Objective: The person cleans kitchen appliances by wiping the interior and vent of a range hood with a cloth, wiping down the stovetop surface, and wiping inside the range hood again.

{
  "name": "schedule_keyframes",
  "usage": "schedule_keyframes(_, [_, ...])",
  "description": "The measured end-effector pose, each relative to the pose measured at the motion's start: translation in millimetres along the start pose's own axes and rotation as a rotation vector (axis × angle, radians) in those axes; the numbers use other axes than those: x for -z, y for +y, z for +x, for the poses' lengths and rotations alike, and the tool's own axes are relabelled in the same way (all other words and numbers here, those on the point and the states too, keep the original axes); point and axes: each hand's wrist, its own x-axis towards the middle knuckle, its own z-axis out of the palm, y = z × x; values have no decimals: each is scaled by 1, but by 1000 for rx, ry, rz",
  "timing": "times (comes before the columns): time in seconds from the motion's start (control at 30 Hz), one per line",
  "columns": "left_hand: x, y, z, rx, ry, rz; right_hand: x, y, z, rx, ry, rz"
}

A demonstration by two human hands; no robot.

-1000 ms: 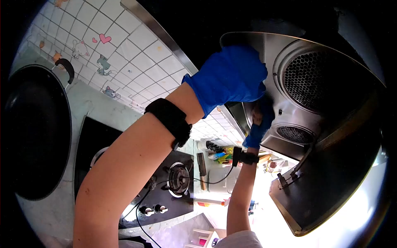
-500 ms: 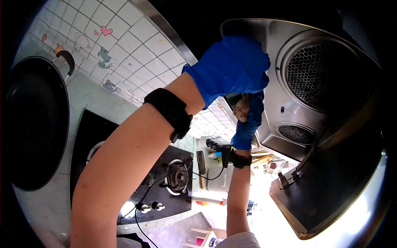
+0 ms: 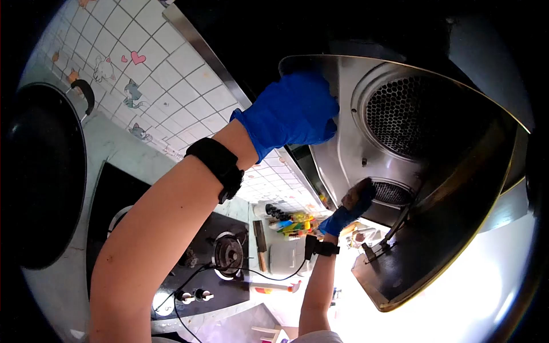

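My left hand (image 3: pixel 294 111), in a blue glove, is closed in a fist at the near edge of the steel range hood (image 3: pixel 349 143), beside the large round mesh vent (image 3: pixel 403 117). What its fingers hold, if anything, is hidden. Farther off, my right hand (image 3: pixel 360 200), also gloved in blue, is closed on a bunched, brown-stained cloth (image 3: pixel 353 193). That hand is at the left edge of the smaller mesh vent (image 3: pixel 392 193). A dark panel (image 3: pixel 434 240) hangs open from the hood on the right.
A black frying pan (image 3: pixel 46 177) is on the counter at the left. Below my left arm is a black gas stove (image 3: pixel 197 297) with a burner (image 3: pixel 229 255) and trailing cables. Bottles (image 3: pixel 297 223) stand by the tiled wall (image 3: pixel 177 63), near a spray bottle (image 3: pixel 280 287).
My right hand has gone from behind my left hand, farther along the hood to the smaller vent, with the cloth. My left hand keeps its place on the hood while the view shifts.
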Motion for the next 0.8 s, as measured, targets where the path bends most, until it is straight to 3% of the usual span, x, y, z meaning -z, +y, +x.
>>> schedule_keyframes(0.07, [-6, -3, -5, -31, 56, 15, -56, -25, -6, 348, -112, -361])
schedule_keyframes(0.17, [-10, -5, -7, -16, 205, -124, -132, -49, -7, 1039, -292, -1075])
schedule_keyframes(0.23, [-3, -2, -4, 58, 46, -91, -166, -57, -6, 1353, -434, -1214])
schedule_keyframes(0.27, [-1, -1, -4, 58, 46, -98, -184, -70, -9, 1452, -607, -1240])
schedule_keyframes(0.3, [1, 0, -3, 55, 14, -88, -184, -73, -7, 1521, -620, -1151])
schedule_keyframes(0.33, [2, 0, -3, 51, -16, -74, -170, -65, 3, 1520, -619, -1153])
schedule_keyframes(0.37, [1, -3, -3, 50, -14, -66, -148, -48, 18, 1243, -531, -1192])
schedule_keyframes(0.47, [-5, -3, -8, -63, 77, -31, -109, -48, 14, 1161, -530, -1277])
schedule_keyframes(0.5, [-3, -2, -7, -12, 72, -44, -85, -31, 24, 943, -436, -1563])
schedule_keyframes(0.6, [-2, 5, -5, 53, 91, -66, -56, -35, 24, 1254, -366, -1630])
schedule_keyframes(0.63, [-1, 5, -6, 77, 108, -51, -49, -36, 26, 1259, -308, -1625])
schedule_keyframes(0.7, [1, 3, -7, 64, 112, -72, -37, -42, 37, 1001, -153, -1439])
schedule_keyframes(0.8, [0, 3, -5, 79, 62, -102, -37, -53, 45, 600, 72, -902])
